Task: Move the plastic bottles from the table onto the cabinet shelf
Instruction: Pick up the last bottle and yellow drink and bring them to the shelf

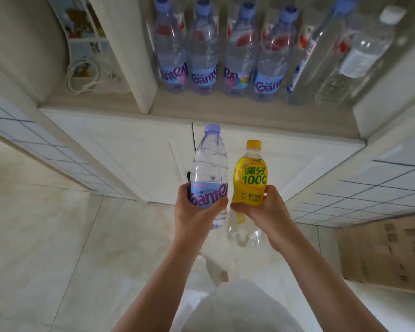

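Note:
My left hand (197,212) grips a clear water bottle (210,161) with a lilac cap and a blue label, held upright in front of the cabinet. Beside it, my right hand (261,212) grips a clear bottle with a yellow label and yellow cap (250,173). The two bottles almost touch. Above them the cabinet shelf (225,111) holds a row of several similar blue-label bottles (204,51) and, at the right, two clear bottles (345,58) leaning.
White cabinet doors (134,159) close the space below the shelf. A coiled white cable (82,80) lies in the left shelf compartment. A cardboard box (388,252) sits on the floor at the right. Tiled walls flank the cabinet.

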Demonstrator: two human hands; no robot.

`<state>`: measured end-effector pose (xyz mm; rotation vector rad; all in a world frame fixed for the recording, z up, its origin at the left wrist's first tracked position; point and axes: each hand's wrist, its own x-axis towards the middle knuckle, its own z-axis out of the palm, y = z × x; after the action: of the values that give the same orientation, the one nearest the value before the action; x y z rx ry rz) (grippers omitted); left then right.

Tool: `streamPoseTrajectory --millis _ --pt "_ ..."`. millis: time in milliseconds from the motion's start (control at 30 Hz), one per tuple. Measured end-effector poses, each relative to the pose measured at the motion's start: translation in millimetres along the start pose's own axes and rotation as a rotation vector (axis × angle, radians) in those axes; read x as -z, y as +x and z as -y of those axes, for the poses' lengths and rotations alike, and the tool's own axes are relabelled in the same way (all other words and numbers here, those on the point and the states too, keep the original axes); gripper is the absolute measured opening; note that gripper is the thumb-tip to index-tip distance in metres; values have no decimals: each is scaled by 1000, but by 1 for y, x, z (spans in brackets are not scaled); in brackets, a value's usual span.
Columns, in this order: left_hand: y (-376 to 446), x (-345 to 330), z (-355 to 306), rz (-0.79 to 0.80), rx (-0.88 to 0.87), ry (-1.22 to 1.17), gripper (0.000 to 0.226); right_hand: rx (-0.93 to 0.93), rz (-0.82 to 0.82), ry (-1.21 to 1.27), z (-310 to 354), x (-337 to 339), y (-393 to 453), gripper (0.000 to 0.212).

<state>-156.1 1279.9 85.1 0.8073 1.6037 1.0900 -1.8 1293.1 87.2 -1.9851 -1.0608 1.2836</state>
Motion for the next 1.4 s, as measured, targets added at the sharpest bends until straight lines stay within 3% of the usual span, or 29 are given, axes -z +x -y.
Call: streamPoseTrajectory --millis 167,267,700,933,1167,1400 --pt "53 8 -28 27 -46 -52 58 63 -46 59 43 -15 34 73" --pt "83 18 -43 37 -113 -39 56 146 -93 50 72 -27 50 65" --pt "187 34 -108 35 -397 108 63 531 -241 136 169 -48 100 69" --pt "216 24 -121 -73 -513 106 74 704 -269 182 186 -62 131 72" --pt "229 22 -119 -101 -524 176 69 738 -237 211 178 -74 151 77" --pt "231 20 -116 -124 -568 161 80 738 -206 166 170 -79 154 77"
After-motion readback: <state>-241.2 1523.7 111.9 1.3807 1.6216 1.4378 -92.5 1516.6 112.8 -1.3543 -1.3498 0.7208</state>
